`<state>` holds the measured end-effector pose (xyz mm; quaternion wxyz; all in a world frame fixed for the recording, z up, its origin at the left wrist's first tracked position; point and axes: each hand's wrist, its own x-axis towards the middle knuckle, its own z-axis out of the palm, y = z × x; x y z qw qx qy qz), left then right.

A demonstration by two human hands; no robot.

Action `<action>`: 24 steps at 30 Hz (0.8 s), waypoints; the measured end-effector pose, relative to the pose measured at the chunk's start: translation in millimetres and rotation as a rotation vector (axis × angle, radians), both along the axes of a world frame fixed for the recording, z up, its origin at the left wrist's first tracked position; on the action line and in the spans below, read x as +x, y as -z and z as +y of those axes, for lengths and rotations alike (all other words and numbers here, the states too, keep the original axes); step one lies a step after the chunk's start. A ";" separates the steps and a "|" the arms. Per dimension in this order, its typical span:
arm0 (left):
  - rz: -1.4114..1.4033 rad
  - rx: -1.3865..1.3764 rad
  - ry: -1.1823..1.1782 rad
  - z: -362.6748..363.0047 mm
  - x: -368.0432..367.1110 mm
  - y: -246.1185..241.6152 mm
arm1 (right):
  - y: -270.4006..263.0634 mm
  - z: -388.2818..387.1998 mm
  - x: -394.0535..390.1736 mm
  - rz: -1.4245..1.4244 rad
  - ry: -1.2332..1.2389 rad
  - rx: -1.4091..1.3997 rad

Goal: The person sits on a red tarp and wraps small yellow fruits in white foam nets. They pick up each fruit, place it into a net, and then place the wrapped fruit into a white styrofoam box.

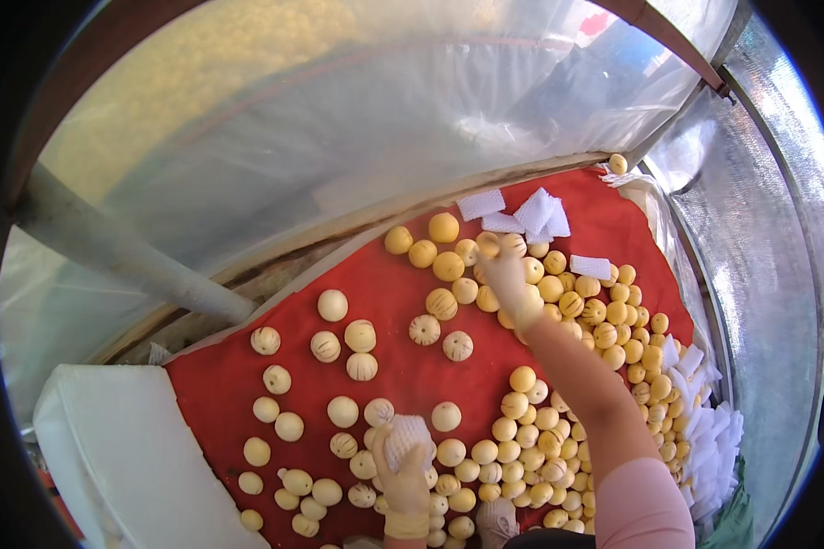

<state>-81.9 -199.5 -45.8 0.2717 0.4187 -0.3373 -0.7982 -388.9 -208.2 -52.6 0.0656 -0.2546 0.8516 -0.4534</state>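
My left hand (pixel 404 484), in a thin pale glove, holds a white foam net sleeve (pixel 407 439) low in the view. Whether a fruit is inside the sleeve I cannot tell. My right hand (pixel 507 271), also gloved and blurred by motion, reaches far forward among yellow fruits, its fingers at a round pepino melon (pixel 488 244). Its grip on that fruit is unclear. Pale pepino melons, some with dark stripes, lie around both hands on a red cloth (pixel 384 274). One striped melon (pixel 379 412) rests just beyond the sleeve.
Flat foam sleeves (pixel 537 211) lie beyond my right hand, and a larger heap of them (pixel 714 446) sits at the right edge. A white foam box (pixel 130 453) stands at left. A slanted metal pole (pixel 130 240) and plastic sheeting (pixel 357 103) border the cloth. A shoe (pixel 498 523) shows below.
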 end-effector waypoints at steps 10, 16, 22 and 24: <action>-0.057 -0.104 -0.044 -25.3 13.2 2.3 | 40.7 -25.5 -85.2 0.163 0.400 -0.043; 0.451 0.417 0.026 -41.2 19.1 -44.6 | -53.5 57.8 93.0 -0.993 -0.438 -0.064; 0.730 -0.011 0.469 -7.6 12.9 -74.5 | -116.5 95.8 175.3 -0.922 -0.535 -0.103; 0.663 -0.048 0.445 -4.7 17.4 -80.7 | -127.1 96.1 181.1 -0.494 -0.542 -0.132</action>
